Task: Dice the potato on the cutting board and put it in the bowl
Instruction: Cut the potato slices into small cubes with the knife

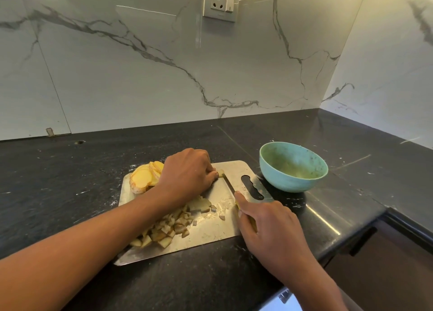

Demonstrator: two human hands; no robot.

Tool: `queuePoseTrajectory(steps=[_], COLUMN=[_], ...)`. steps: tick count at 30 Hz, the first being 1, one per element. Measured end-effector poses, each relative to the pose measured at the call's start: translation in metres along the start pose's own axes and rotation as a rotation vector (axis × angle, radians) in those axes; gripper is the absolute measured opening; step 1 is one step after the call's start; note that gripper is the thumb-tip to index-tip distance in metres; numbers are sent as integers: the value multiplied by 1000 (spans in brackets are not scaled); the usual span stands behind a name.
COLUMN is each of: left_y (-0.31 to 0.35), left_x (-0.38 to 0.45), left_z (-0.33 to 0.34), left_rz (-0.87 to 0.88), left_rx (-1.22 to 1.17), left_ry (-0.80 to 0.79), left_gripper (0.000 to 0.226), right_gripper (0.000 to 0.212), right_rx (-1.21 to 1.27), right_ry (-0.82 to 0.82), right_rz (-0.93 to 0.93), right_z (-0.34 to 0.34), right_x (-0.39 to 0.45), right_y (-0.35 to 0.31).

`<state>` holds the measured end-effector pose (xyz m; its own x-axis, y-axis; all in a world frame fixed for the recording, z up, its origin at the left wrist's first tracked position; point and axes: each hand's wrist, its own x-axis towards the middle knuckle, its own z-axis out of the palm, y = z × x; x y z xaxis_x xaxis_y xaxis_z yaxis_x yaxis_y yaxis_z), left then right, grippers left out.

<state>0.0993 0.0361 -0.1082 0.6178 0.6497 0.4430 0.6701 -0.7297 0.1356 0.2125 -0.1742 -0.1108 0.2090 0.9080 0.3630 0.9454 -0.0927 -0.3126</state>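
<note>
A steel cutting board point(210, 234) lies on the black counter. Yellow potato slices point(144, 177) are stacked at its far left corner, and a heap of diced potato point(168, 227) sits near its front. My left hand point(187, 173) is curled over a small potato piece point(220, 173) at the board's far side, holding it down with the fingertips. My right hand point(264, 226) grips a knife point(228, 184) by its yellow handle, index finger along the spine, with the blade right beside that piece. A teal bowl point(293, 168) stands just beyond the board's right corner.
The counter's front edge and a dark cabinet drop off at the lower right. A marble wall with a power socket point(221, 1) rises behind, and a second wall closes the right side. The board has a handle slot point(251, 186) near the bowl.
</note>
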Motion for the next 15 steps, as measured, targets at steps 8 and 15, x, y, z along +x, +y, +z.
queuePoseTrajectory(steps=[8, 15], left_y=[1, -4], left_x=[1, -1], left_z=[-4, -10], left_rz=[-16, -34], left_rx=[-61, -68], left_ry=[-2, 20], left_gripper=[35, 37], right_gripper=[49, 45], right_rx=[78, -25], right_ry=[137, 73], right_rz=[44, 22], right_z=[4, 10], right_x=[3, 38], right_y=[-5, -12])
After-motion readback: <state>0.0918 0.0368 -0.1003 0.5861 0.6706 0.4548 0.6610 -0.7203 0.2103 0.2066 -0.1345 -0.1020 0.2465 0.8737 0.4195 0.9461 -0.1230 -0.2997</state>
